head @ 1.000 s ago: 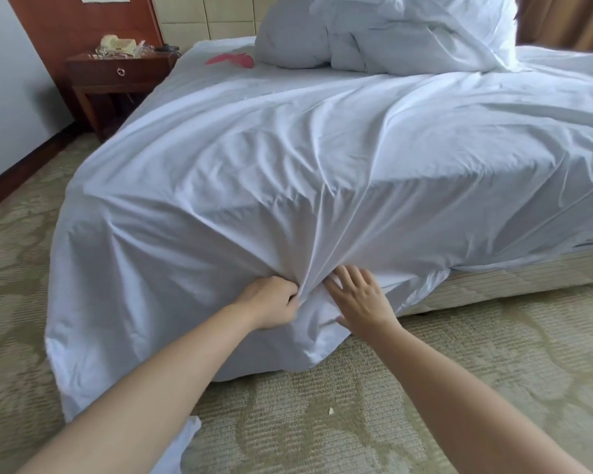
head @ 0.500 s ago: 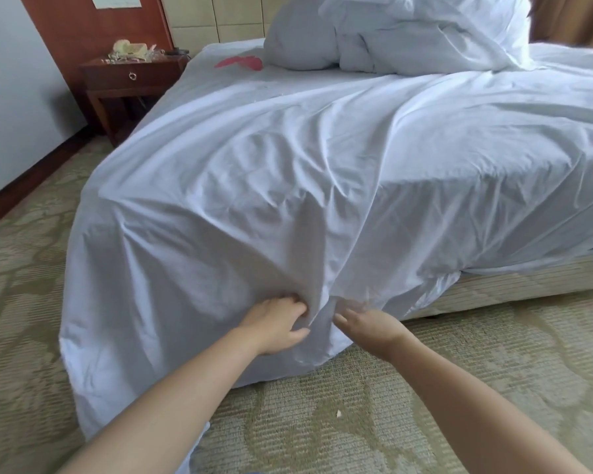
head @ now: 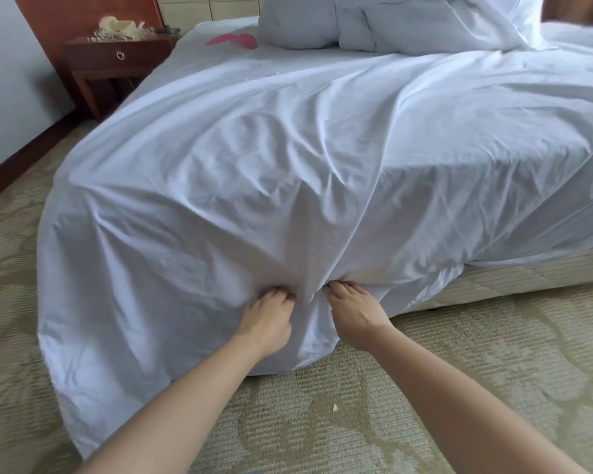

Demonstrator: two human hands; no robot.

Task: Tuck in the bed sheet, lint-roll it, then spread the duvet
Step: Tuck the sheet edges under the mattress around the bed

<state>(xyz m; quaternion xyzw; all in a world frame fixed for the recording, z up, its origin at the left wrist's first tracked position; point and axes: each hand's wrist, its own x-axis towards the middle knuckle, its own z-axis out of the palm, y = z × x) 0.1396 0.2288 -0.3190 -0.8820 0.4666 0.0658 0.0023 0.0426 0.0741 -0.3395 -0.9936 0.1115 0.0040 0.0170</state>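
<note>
down low, left hand and right hand each grip bed sheet folds, fingers curled.

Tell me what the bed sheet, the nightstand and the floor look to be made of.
Bed sheet: thin woven fabric, likely cotton, matte white; it creases sharply. Nightstand: dark reddish wood or veneer, slight sheen, with a metal ring pull. Floor: low-pile carpet, beige with ribbed texture and a woven pattern.
</note>
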